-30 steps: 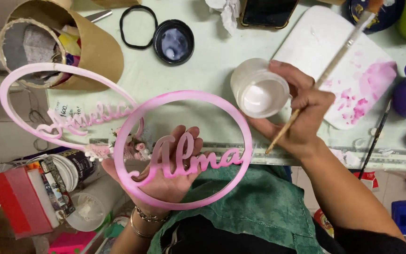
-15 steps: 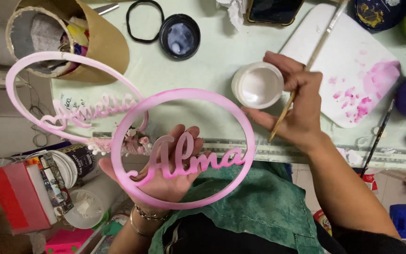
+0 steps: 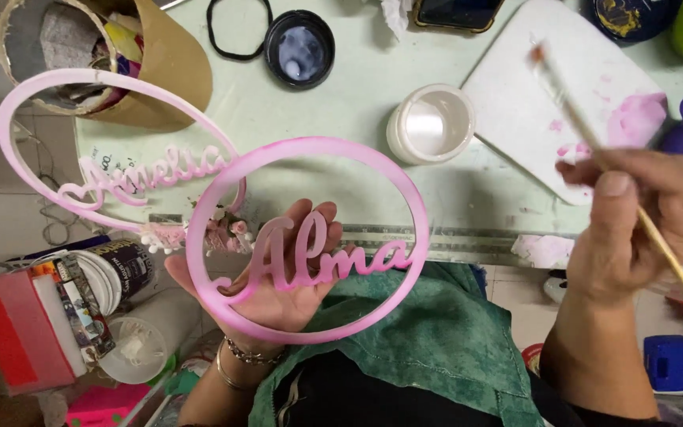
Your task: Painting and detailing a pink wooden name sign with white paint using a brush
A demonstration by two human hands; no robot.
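The left hand (image 3: 278,289) lies palm up, fingers flat and spread, under a pink hoop (image 3: 307,237) with a script word across it, held above the lap at the counter (image 3: 318,111) edge. The right hand (image 3: 634,221) pinches a brush (image 3: 594,142), raised. Beyond stand a white jar (image 3: 430,124), a pink-smeared board (image 3: 539,103) and a second hoop (image 3: 112,150).

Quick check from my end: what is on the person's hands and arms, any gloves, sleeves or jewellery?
Both hands are bare, no gloves. The left hand has thin bracelets at the wrist, one beaded and one a plain band. The right hand shows no ring or watch, and its forearm is bare as far as the picture shows. No sleeves reach either wrist. A green apron over dark clothing lies between the arms.
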